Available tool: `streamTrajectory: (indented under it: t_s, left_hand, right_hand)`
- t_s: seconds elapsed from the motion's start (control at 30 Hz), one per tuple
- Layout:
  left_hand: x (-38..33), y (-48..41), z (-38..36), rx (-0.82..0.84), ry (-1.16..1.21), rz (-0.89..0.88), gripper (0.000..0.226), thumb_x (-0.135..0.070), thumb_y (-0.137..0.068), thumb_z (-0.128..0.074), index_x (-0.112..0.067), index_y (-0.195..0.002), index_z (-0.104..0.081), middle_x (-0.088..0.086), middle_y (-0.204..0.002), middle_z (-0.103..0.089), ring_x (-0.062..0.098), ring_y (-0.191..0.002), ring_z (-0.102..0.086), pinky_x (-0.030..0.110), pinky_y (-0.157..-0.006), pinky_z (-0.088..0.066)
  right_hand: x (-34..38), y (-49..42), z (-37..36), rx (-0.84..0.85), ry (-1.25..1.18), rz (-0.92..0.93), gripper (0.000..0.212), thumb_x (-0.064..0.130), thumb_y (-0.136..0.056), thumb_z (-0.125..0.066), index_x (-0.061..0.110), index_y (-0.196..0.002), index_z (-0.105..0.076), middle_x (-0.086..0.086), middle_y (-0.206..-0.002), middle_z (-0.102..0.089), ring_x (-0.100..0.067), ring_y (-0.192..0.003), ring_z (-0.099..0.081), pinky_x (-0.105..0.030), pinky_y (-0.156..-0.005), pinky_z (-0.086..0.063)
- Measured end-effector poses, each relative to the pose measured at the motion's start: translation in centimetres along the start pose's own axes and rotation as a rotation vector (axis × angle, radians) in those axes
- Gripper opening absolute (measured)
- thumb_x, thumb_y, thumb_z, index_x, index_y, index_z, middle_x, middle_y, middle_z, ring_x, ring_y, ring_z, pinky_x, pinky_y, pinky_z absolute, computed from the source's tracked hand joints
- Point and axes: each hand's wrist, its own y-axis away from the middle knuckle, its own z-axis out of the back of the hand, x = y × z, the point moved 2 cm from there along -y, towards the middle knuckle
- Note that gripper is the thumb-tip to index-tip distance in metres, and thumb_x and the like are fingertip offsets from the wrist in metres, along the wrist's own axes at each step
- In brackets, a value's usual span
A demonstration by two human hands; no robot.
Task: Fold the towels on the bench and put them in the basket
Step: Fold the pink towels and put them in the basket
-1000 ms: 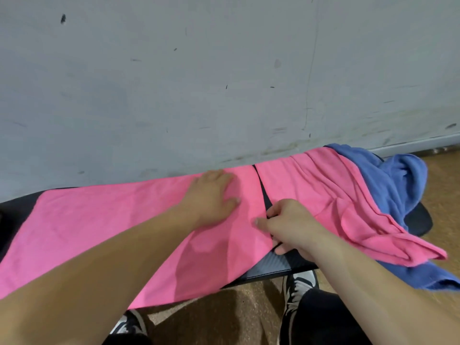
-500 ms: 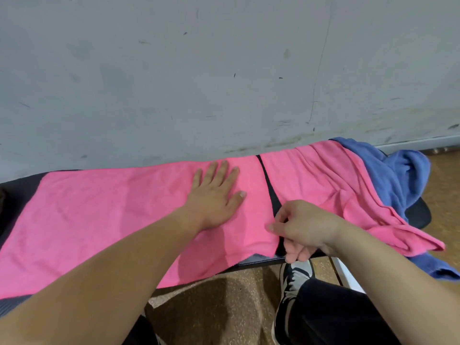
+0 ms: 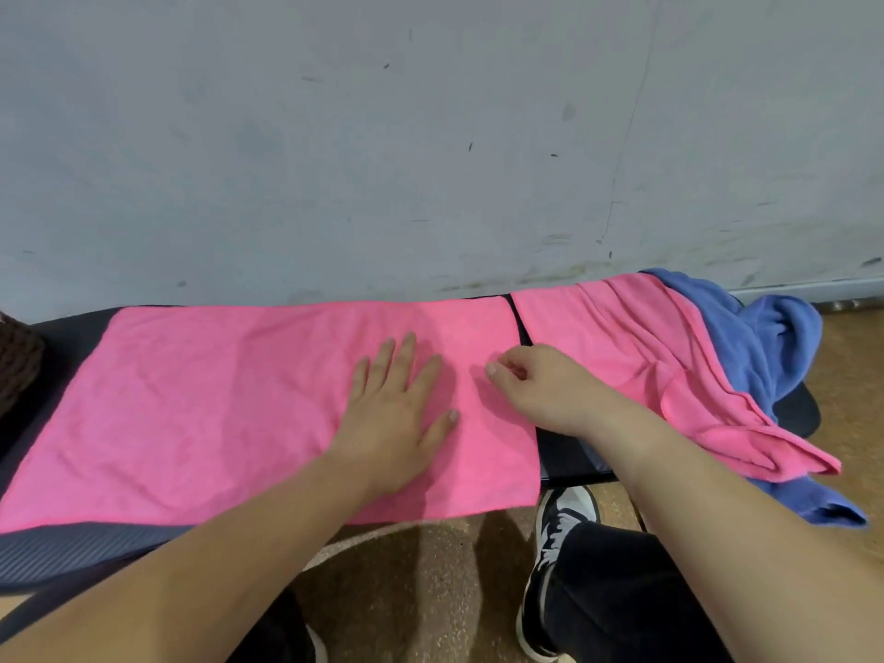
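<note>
A pink towel is spread flat along the dark bench, its long axis running left to right. A crumpled pink towel and a blue towel are heaped at the right end. The left hand is pressed flat, fingers splayed; the right hand is loosely curled on the towel's right edge, and whether cloth is pinched cannot be told.

On the dark bench against the grey wall, the left hand lies flat, fingers spread, on the spread pink towel, the right hand rests loosely curled at its right edge, and a second pink towel overlaps a crumpled blue towel further right.
</note>
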Motion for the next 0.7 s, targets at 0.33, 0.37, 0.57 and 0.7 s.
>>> streamTrajectory:
  t_s: [0.33, 0.37, 0.57, 0.7]
  left_hand:
    - [-0.8, 3.6, -1.7, 0.116, -0.071, -0.065, 0.079, -0.072, -0.093, 0.003, -0.034, -0.16, 0.02, 0.006, -0.167, 0.031, 0.031, -0.153, 0.032, 0.056, -0.125, 0.012]
    - [-0.9, 3.5, -2.1, 0.096, -0.078, -0.052, 0.076, -0.071, -0.096, 0.003, -0.034, -0.16, 0.022, 0.006, -0.166, 0.034, 0.031, -0.151, 0.035, 0.057, -0.124, 0.014]
    - [-0.7, 2.9, -2.0, 0.104, -0.039, -0.078, 0.076, -0.071, -0.099, -0.005, -0.034, -0.16, 0.022, 0.006, -0.164, 0.037, 0.031, -0.149, 0.039, 0.058, -0.124, 0.015]
    - [-1.4, 3.1, -1.7, -0.003, 0.009, -0.135, 0.072, -0.058, -0.102, -0.03, -0.022, -0.163, -0.025, 0.014, -0.172, -0.008, 0.041, -0.158, -0.004, 0.065, -0.123, -0.019]
  right_hand:
    - [1.1, -0.5, 1.2, -0.14, -0.012, -0.031, 0.024, 0.035, -0.1, -0.06, 0.014, -0.094, -0.072, 0.004, -0.083, -0.067, -0.017, -0.08, -0.059, -0.025, -0.063, -0.041]
    - [0.9, -0.7, 1.1, -0.152, -0.012, -0.025, 0.025, 0.035, -0.1, -0.061, 0.014, -0.102, -0.073, 0.001, -0.091, -0.07, -0.018, -0.086, -0.062, -0.027, -0.068, -0.042]
    - [0.3, -4.2, 1.6, -0.218, 0.036, -0.102, 0.026, 0.034, -0.097, -0.062, 0.012, -0.108, -0.07, -0.003, -0.099, -0.068, -0.024, -0.092, -0.063, -0.028, -0.074, -0.04]
    - [0.0, -8.6, 2.2, -0.275, 0.132, -0.115, 0.022, 0.033, -0.096, -0.06, 0.013, -0.094, -0.068, -0.007, -0.091, -0.068, -0.027, -0.084, -0.061, -0.03, -0.07, -0.04]
